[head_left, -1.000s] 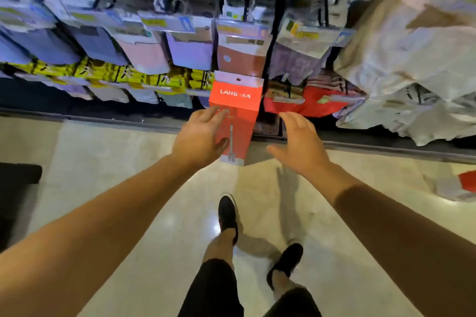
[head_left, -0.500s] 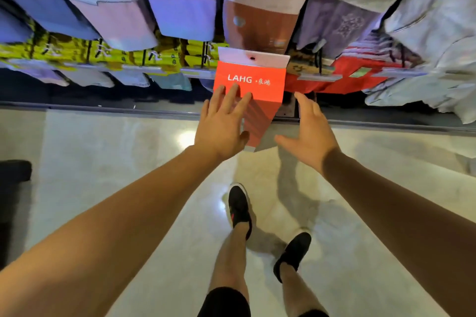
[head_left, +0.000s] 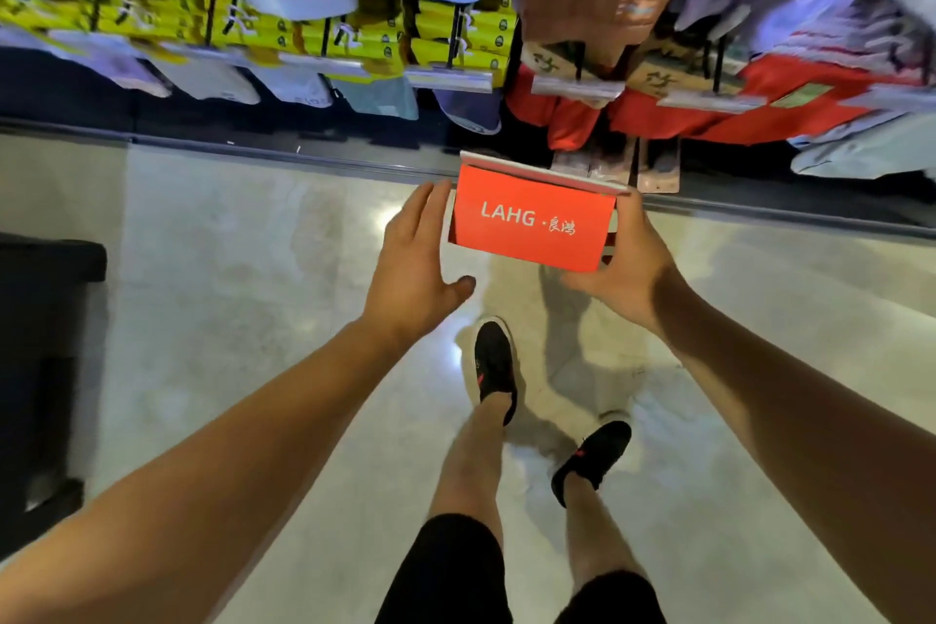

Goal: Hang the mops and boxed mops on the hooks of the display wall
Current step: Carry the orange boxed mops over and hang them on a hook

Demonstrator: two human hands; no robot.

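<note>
Right hand (head_left: 635,269) grips the right edge of the red boxed mop (head_left: 532,223), held low before the display wall (head_left: 456,81). Left hand (head_left: 413,264) hovers spread beside the box's left edge.

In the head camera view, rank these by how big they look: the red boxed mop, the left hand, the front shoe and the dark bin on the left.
Largest to smallest as they look:
1. dark bin, though cut off by the frame edge
2. red boxed mop
3. left hand, close to the box in apparent size, so that order is unsure
4. front shoe
</note>
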